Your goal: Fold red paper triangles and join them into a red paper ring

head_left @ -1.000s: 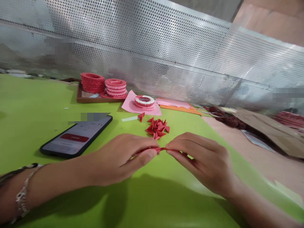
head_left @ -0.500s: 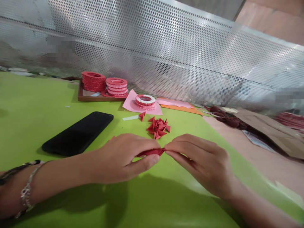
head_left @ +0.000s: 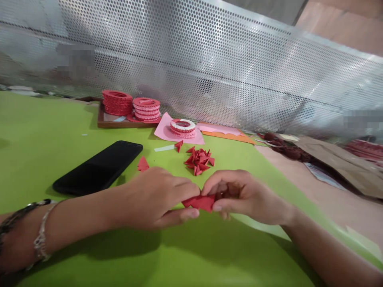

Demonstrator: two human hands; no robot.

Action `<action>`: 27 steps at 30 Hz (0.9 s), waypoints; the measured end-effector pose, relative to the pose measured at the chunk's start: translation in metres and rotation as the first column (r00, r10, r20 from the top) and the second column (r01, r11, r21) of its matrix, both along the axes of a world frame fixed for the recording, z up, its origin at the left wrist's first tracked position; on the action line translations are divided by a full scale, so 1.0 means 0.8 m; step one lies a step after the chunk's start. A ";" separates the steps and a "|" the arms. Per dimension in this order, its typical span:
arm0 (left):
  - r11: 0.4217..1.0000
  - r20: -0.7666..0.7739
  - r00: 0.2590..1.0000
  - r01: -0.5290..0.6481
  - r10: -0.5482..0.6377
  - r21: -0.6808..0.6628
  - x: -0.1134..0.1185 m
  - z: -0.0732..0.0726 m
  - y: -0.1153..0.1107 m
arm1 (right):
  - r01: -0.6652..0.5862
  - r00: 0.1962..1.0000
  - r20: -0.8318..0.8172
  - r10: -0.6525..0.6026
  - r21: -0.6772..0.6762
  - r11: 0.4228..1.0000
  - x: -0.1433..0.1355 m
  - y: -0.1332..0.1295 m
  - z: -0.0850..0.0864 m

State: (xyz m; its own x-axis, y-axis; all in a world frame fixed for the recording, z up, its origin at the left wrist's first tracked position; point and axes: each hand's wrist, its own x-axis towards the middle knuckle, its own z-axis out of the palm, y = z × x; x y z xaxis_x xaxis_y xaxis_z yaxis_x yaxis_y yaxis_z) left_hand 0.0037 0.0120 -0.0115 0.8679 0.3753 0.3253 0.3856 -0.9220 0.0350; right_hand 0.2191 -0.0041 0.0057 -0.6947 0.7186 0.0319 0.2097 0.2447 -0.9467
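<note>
Gripping the left part of the red folded paper (head_left: 199, 203), the left hand (head_left: 158, 197) is nearly closed, with its fingers over the upper edge and its thumb along the lower edge. The right hand (head_left: 249, 195) pinches the right end of the same paper between thumb and index finger; its other fingers curl behind. The red folded paper is located just below the center of the frame, above the green table surface (head_left: 185, 255). The two hands are close together, one at each end of the paper.

A small red piece (head_left: 143, 164) lies just above the left hand. A pile of red folded pieces (head_left: 199, 160) is located above the held paper, near the center. A single red triangle (head_left: 178, 146) lies to the upper left of the pile, at the right end of a pale strip (head_left: 164, 148). A black phone (head_left: 98, 169), screen dark, lies at left, above the left forearm.

In the upper left, a brown tray (head_left: 125, 124) holds a red ring stack (head_left: 117, 103) and a pink-and-red ring stack (head_left: 146, 110). To the right of the tray, a white-topped ring stack (head_left: 183, 129) rests on a pink sheet (head_left: 162, 130). An orange sheet (head_left: 231, 138) lies further right.
</note>
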 end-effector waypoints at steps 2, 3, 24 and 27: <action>1.000 -0.030 0.999 0.011 -0.010 0.028 0.001 0.001 -0.003 | -0.006 0.999 -0.033 0.003 -0.090 0.996 -0.001 0.001 -0.004; 0.999 -0.045 0.999 0.010 -0.008 0.037 0.002 0.001 -0.004 | -0.003 0.999 -0.038 -0.001 -0.101 0.995 -0.002 0.001 -0.006; 0.983 -0.150 0.979 0.154 -0.137 0.102 0.015 -0.015 -0.010 | 0.056 0.781 0.279 -0.559 0.860 0.508 0.016 0.074 -0.050; 0.990 -0.130 0.985 0.126 -0.118 0.060 0.014 -0.016 -0.007 | 0.040 0.794 0.288 -0.536 0.855 0.517 0.018 0.074 -0.049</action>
